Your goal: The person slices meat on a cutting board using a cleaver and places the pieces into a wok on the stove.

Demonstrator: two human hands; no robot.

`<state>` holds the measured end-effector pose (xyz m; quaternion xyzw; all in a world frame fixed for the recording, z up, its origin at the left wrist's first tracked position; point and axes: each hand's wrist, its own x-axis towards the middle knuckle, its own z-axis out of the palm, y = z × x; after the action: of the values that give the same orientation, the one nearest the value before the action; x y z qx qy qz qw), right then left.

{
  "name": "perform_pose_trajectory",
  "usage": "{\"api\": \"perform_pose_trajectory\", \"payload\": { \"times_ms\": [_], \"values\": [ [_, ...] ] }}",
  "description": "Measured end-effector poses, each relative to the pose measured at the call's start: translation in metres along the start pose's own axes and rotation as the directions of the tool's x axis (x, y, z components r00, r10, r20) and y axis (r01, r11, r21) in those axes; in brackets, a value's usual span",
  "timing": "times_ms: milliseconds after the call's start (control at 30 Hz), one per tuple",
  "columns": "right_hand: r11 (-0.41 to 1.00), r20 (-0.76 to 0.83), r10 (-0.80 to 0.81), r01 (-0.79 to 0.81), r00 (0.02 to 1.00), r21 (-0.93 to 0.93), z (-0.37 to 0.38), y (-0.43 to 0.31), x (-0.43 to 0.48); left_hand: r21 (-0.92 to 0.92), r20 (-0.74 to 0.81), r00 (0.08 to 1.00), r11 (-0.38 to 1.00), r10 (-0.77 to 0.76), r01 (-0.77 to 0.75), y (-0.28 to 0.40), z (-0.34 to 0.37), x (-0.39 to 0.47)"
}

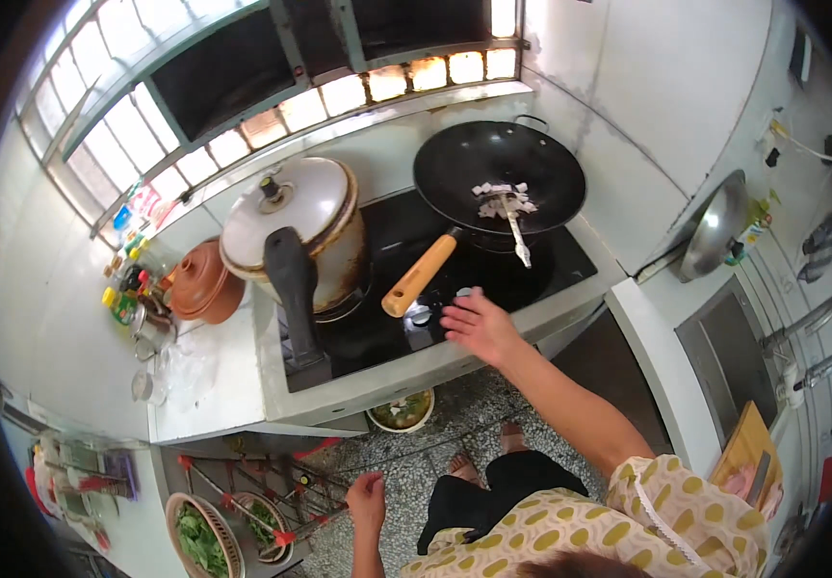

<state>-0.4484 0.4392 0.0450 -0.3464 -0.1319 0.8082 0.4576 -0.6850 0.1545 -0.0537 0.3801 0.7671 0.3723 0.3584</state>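
My right hand is over the front edge of the black gas cooktop, fingers stretched out and slightly apart, holding nothing. A control knob is just left of its fingertips. Beyond the hand sits a black wok with a wooden handle pointing towards me. Pale chopped pieces, perhaps fat or meat, lie in the wok. A spatula rests among them, its handle over the rim. My left hand hangs low above the floor, fingers loosely curled, with nothing visible in it.
A large lidded pot stands on the left burner, beside a brown clay pot and several bottles. Right are a sink and a cutting board with a knife and meat. Baskets of greens stand lower left.
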Motion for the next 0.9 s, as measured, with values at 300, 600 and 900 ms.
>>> {"api": "perform_pose_trajectory", "payload": {
  "times_ms": [300,600,900],
  "values": [
    [0.982,-0.01,-0.173,0.173,0.985,0.079,-0.001,-0.118,-0.022,0.086,0.183,0.966,0.976,0.18,-0.198,0.044,0.032,0.024],
    [0.648,-0.192,0.063,-0.186,0.979,-0.738,0.022,-0.238,-0.009,0.087,0.074,0.981,0.979,0.177,-0.183,0.042,0.029,0.01],
    [0.326,-0.261,-0.128,-0.208,0.957,-0.922,-0.004,-0.262,-0.047,-0.087,-0.064,0.993,0.992,-0.1,0.095,0.029,0.019,-0.006]
  ]
}}
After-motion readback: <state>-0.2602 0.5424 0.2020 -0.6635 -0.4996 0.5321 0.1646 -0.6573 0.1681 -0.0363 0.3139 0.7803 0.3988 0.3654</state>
